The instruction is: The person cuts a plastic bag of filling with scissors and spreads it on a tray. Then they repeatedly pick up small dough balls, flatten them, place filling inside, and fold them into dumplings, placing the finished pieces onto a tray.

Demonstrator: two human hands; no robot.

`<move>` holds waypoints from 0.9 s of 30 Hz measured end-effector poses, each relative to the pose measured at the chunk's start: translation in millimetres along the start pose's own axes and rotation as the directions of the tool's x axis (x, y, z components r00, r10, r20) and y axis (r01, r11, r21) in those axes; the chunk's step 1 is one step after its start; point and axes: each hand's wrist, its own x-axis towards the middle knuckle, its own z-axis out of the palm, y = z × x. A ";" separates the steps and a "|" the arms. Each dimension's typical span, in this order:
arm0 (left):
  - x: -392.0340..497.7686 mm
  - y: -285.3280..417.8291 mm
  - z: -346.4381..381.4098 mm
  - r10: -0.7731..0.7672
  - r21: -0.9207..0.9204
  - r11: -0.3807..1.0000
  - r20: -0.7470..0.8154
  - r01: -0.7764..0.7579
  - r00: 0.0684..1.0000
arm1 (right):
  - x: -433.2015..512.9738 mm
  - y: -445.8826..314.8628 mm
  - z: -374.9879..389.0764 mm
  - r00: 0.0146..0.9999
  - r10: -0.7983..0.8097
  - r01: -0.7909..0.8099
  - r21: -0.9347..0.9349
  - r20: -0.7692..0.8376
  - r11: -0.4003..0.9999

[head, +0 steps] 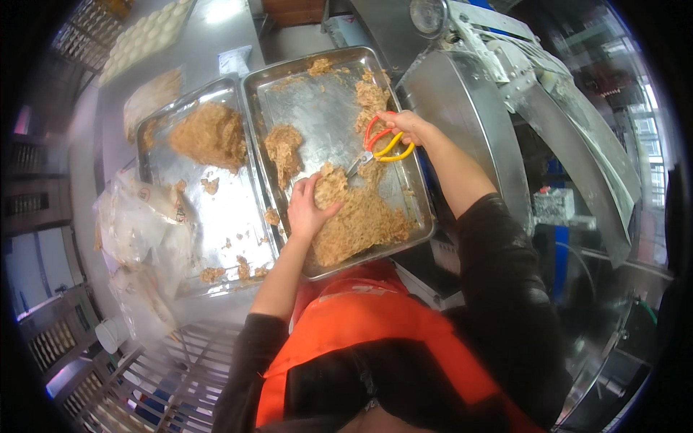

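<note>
My right hand (407,128) holds scissors (367,156) by their handles, one red and one yellow. The blades are at the edge of a clump of brown, fibrous food (330,187). My left hand (304,208) grips that clump, thumb on the near side and fingers on the far side. Below it, a flat slab of the same food (360,224) covers the near part of a steel tray (325,103). More pieces lie in this tray: a lump (283,151) on the left and a strip (370,94) along the right wall.
A second steel tray (216,227) on the left carries a big brown mound (211,135) and crumbs. Beside it lies a clear plastic bag (143,211). Pale dough balls (143,38) fill a tray at far left. A floury metal machine (460,103) stands close on the right.
</note>
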 end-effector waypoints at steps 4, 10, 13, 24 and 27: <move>-2.2 -10.0 -22.0 0.090 0.085 0.993 -0.038 -0.087 0.995 | -36.5 -28.2 -1.3 0.993 -0.107 0.112 -0.142 0.043 0.983; 33.7 -17.1 -34.7 0.572 0.217 0.795 0.045 -0.567 0.819 | -211.2 -2.0 37.0 0.909 -0.411 0.311 -0.543 -0.071 0.780; 37.6 -21.8 -30.0 0.603 0.147 0.785 0.044 -0.602 0.797 | -254.6 28.9 83.1 0.912 -0.391 0.334 -0.329 -0.122 0.883; 37.0 -23.0 -17.5 0.514 -0.111 0.847 -0.073 -0.519 0.855 | -247.7 35.9 135.5 0.913 -0.381 0.232 -0.583 -0.146 0.779; 38.2 -23.1 -18.2 0.482 -0.132 0.866 -0.041 -0.483 0.875 | -242.6 38.1 141.4 0.899 -0.413 0.250 -0.602 -0.147 0.759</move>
